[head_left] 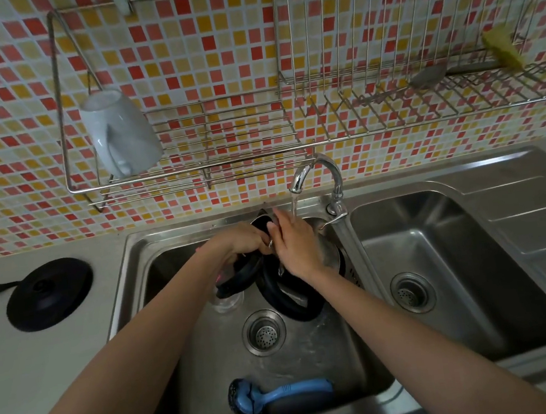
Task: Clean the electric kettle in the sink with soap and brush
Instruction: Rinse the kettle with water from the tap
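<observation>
The base (48, 293) sits on the worktop (18, 372). In the sink (195, 369), the left hand (251, 238) curls round the kettle's (296, 306) black handle. The right hand (294, 245) lies on its side under the tap (315, 171); its grip cannot be told. The kettle looks hard, wet and slippery, so the handle seems safest to hold.

We see a wall (214, 60) of small mosaic tiles in red, pink, yellow and cream, with pale grout. The silvery wire rack (239, 132) holds a white mug (120, 132) and a yellow-green sponge (502, 48). The sink (315, 355) is steel grey, the kettle (289, 300) black and steel, its base (50, 293) black on a grey counter (28, 371), the brush (279, 393) blue with dark bristles.
</observation>
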